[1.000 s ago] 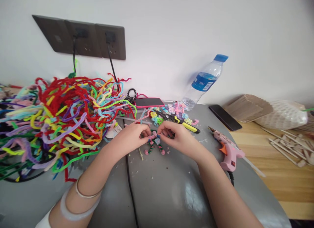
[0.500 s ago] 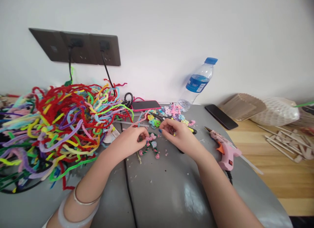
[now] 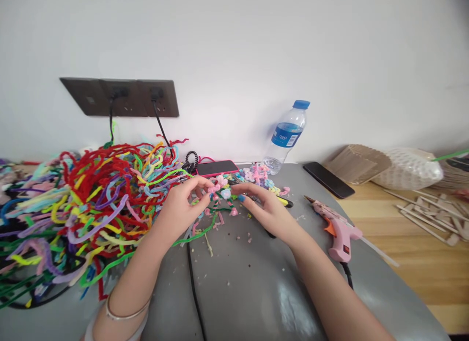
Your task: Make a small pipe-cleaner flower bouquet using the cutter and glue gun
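My left hand [image 3: 181, 206] pinches a small pipe-cleaner flower bundle [image 3: 219, 190] of pink and pale blue buds on green stems, lifted a little above the grey table [image 3: 252, 287]. My right hand [image 3: 266, 209] is beside it on the right, fingers loosely spread, its fingertips touching the pale blue bud. A green stem trails from the bundle down to the left. Just behind my right hand lies a yellow-and-black tool [image 3: 280, 201], partly hidden.
A big tangle of coloured pipe cleaners [image 3: 91, 199] fills the left. A pile of small pastel curls [image 3: 258, 175], a red phone [image 3: 216, 168], a water bottle [image 3: 286, 136], a black phone [image 3: 328, 179] and a pink glue gun [image 3: 337, 228] stand around. Wooden sticks [image 3: 428, 209] lie far right.
Both hands rose from the table with the flower bundle. My right hand's fingers opened out from a pinch. The camera tilted up slightly.
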Available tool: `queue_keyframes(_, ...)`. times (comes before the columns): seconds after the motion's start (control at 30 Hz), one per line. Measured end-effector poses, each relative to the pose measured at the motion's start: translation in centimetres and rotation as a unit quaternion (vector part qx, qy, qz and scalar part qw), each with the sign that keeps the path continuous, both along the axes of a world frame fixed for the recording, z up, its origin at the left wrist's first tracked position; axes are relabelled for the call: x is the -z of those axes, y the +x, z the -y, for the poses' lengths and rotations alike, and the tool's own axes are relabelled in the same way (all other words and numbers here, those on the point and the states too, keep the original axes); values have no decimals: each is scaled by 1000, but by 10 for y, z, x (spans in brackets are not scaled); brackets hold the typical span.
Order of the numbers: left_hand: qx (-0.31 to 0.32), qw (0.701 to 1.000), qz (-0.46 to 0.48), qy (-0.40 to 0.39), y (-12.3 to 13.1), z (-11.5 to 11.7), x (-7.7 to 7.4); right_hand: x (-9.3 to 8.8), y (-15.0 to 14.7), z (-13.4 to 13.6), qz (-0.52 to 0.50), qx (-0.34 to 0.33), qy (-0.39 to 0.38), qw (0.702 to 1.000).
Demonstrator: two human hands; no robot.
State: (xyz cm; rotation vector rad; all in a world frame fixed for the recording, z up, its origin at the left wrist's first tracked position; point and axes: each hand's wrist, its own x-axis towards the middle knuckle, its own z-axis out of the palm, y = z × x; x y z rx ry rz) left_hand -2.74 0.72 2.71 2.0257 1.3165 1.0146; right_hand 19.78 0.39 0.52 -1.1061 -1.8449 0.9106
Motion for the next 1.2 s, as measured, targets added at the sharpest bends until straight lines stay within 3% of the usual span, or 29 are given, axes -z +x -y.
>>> queue_keyframes(0.13,0,1000,-5,22,2,2,0,-2,-7,2,-30,-39,-49,998)
queue_keyframes(0.27,5,1000,-15,25,3,2,-1,-1,-7,0,-49,-5,-38,998)
queue_keyframes(0.43,2,999,-27,17,4,1,2,-1,-1,-3,-91,82,68,990)
queue_keyframes(0.6,3,999,-34,3,6,2,5,-5,-6,3,-20,63,173,983)
queue_keyframes(0.67,8,1000,-28,8,8,2,5,-4,-9,5,-21,67,148,986)
queue_keyframes(0.77,9,1000,-15,25,11,3,4,0,-13,5,-75,75,47,993)
queue_keyframes(0.93,22,998,21,53,15,6,3,2,-16,4,-129,17,-91,987)
queue_keyframes(1.2,30,998,27,43,16,7,1,-6,-18,6,-187,-1,-150,971)
